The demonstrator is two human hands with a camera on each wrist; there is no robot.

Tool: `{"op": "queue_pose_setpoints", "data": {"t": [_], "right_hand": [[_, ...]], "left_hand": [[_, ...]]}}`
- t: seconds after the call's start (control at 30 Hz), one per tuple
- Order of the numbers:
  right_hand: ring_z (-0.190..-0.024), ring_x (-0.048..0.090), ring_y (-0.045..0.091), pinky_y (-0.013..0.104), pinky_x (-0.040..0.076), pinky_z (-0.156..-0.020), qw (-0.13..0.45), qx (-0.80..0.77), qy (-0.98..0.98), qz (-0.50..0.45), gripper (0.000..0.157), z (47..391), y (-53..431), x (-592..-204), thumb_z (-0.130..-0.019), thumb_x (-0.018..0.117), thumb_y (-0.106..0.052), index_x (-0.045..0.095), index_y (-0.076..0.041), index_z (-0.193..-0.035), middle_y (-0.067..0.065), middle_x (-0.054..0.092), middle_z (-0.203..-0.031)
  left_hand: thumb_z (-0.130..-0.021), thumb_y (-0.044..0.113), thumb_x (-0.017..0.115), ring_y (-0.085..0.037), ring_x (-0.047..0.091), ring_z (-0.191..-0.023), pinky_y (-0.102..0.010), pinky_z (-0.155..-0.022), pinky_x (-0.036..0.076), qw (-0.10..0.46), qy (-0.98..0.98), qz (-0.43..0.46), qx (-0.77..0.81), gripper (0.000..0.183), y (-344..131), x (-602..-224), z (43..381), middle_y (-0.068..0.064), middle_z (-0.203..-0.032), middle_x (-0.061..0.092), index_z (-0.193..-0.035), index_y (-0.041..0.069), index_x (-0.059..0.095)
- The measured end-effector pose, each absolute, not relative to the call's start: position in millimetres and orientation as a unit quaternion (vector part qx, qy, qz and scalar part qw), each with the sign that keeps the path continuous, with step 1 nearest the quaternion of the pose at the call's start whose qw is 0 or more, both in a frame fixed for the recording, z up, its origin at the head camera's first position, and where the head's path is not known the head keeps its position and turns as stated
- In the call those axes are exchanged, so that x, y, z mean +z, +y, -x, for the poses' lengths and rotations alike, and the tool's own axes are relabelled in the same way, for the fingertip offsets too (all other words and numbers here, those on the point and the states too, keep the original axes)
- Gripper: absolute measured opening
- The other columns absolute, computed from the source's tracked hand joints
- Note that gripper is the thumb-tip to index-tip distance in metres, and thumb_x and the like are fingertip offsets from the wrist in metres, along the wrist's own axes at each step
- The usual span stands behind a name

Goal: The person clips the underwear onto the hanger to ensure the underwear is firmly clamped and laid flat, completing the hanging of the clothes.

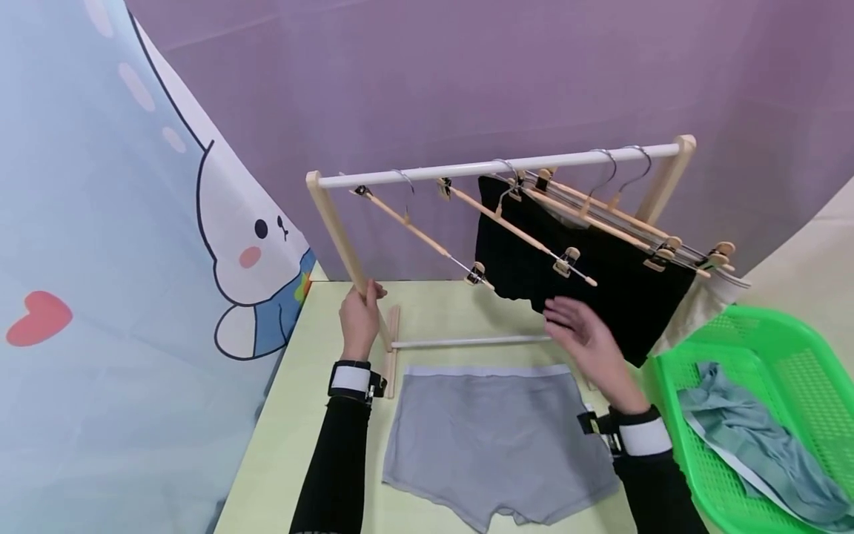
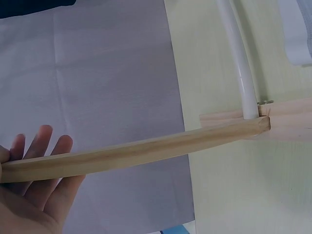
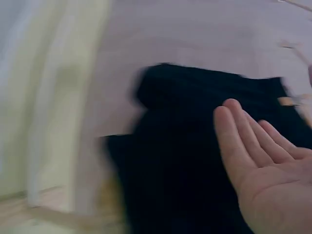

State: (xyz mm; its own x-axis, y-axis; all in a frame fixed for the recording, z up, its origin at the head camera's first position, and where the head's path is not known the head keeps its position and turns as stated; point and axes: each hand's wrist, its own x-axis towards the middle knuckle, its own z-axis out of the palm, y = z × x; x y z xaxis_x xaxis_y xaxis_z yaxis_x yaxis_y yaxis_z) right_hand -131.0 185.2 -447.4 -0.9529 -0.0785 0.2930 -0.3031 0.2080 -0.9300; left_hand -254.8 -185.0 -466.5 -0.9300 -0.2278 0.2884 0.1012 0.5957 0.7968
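A small clothes rack with a white top bar (image 1: 434, 172) stands on the table. My left hand (image 1: 360, 322) grips its left wooden post (image 1: 336, 230); in the left wrist view the fingers (image 2: 62, 144) lie behind that post, and the thumb is mostly cut off. My right hand (image 1: 594, 352) has its fingers extended, holding nothing, beside a black garment (image 1: 600, 274) clipped to a hanger. Whether it touches the cloth I cannot tell. Grey boxer shorts (image 1: 494, 437) lie flat on the table below, waistband towards the rack.
Two bare clip hangers, a left one (image 1: 414, 230) and a middle one (image 1: 520, 233), hang on the bar. A whitish garment (image 1: 700, 308) hangs behind the black one. At right, a green basket (image 1: 807, 341) holds a crumpled teal garment (image 1: 754, 437). A purple cloth (image 1: 467, 74) backs the table.
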Motion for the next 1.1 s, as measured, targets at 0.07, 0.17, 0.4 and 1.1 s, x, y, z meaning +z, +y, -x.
{"op": "queue_pose_setpoints", "data": {"t": [0.07,0.17,0.4,1.1], "right_hand": [[-0.126,0.057,0.020,0.016,0.046,-0.097,0.108,0.655,-0.736,-0.136,0.049,135,183,-424,-0.099,0.059,-0.004,0.041,0.006,-0.143,0.030,0.047,-0.144],[-0.126,0.057,0.014,0.016,0.047,-0.098,0.124,0.691,-0.699,-0.134,0.052,139,181,-400,-0.097,0.061,-0.003,0.041,0.001,-0.145,0.023,0.050,-0.143],[-0.117,0.063,0.013,0.020,0.051,-0.094,0.177,0.690,-0.687,-0.140,0.056,151,169,-368,-0.092,0.068,0.000,0.044,0.002,-0.143,0.019,0.056,-0.140],[-0.099,0.068,0.003,0.018,0.052,-0.084,0.408,0.504,-0.737,-0.189,0.008,164,149,-352,-0.094,0.059,0.006,0.061,0.010,-0.102,0.014,0.068,-0.124]], "left_hand": [[-0.107,0.031,0.044,-0.031,0.070,-0.086,-0.038,-0.064,0.048,0.183,-0.873,-0.036,-0.450,0.036,-186,-466,255,-0.009,-0.095,0.076,-0.100,0.007,0.069],[-0.108,0.032,0.043,-0.030,0.070,-0.089,-0.040,-0.067,0.049,0.176,-0.873,-0.034,-0.454,0.037,-187,-466,255,-0.010,-0.096,0.076,-0.101,0.007,0.069],[-0.107,0.035,0.044,-0.031,0.069,-0.095,-0.044,-0.077,0.052,0.166,-0.868,-0.038,-0.467,0.037,-189,-467,259,-0.010,-0.095,0.075,-0.101,0.007,0.068],[-0.107,0.034,0.044,-0.033,0.069,-0.096,-0.048,-0.085,0.051,0.147,-0.851,-0.034,-0.504,0.041,-187,-466,283,-0.018,-0.096,0.073,-0.100,0.000,0.067]]}}
